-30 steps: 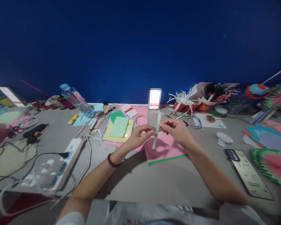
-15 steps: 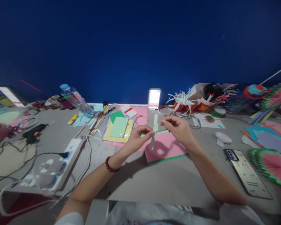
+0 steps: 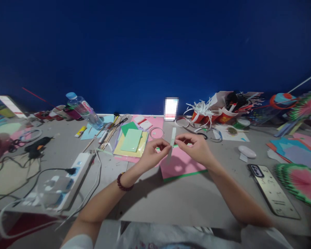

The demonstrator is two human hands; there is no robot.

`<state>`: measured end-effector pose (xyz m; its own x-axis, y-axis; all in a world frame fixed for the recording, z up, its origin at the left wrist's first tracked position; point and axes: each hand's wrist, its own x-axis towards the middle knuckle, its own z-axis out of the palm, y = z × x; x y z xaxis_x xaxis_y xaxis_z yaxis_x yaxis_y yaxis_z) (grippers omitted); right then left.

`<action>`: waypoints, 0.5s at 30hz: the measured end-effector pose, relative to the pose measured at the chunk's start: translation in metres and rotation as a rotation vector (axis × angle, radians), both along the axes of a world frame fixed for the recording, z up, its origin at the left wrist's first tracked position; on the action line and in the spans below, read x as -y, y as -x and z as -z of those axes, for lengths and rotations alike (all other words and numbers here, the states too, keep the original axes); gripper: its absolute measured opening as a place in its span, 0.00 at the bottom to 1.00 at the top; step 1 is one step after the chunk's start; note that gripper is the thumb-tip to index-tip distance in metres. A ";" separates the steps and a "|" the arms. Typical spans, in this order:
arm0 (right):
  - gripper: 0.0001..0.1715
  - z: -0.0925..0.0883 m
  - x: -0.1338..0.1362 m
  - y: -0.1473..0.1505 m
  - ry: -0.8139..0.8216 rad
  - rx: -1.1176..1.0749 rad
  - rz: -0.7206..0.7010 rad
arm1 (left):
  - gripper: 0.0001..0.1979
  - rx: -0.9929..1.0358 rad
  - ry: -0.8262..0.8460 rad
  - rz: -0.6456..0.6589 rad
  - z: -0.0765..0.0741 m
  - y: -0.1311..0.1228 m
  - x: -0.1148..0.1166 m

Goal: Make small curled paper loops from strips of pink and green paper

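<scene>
Between my two hands a narrow pale strip (image 3: 173,133), whitish-green and perhaps paper or tape, stands nearly upright. My left hand (image 3: 155,153) pinches it at mid-length between thumb and fingertips. From the other side my right hand (image 3: 196,148) has its thumb and forefinger closed at the strip's edge, slightly higher up. Below both hands lies a pink sheet (image 3: 184,167) with green borders on its long sides, partly in the hands' shadow. The strip's lower end is blurred against the pink.
Stacked coloured paper (image 3: 131,140) and thin sticks lie left of centre, near a tilted water bottle (image 3: 85,110). A power strip (image 3: 74,180) with cables and a glue gun (image 3: 38,147) are further left. Red cups (image 3: 225,117), a phone (image 3: 273,192) and watermelon-coloured paper fans (image 3: 300,183) sit right.
My right hand has moved left and slightly down, bringing its fingertips from apart to the strip. My left hand keeps its hold on the strip in nearly the same place.
</scene>
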<state>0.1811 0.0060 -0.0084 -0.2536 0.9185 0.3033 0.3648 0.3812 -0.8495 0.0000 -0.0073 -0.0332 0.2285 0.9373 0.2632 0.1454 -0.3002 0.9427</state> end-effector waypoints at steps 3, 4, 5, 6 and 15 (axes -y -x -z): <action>0.07 -0.001 0.003 0.001 -0.063 0.045 0.011 | 0.08 -0.048 -0.031 -0.007 0.000 0.000 0.001; 0.07 -0.002 0.004 0.002 -0.091 0.065 0.014 | 0.07 -0.059 -0.041 -0.011 0.000 0.000 0.001; 0.07 -0.002 0.004 0.002 -0.120 0.084 0.018 | 0.07 -0.070 -0.053 -0.015 0.000 -0.001 0.002; 0.07 -0.002 0.005 0.002 -0.147 0.101 0.023 | 0.07 -0.082 -0.068 -0.020 0.000 -0.001 0.002; 0.08 -0.001 0.006 0.004 -0.212 0.147 0.071 | 0.07 -0.118 -0.115 -0.025 -0.002 -0.001 0.006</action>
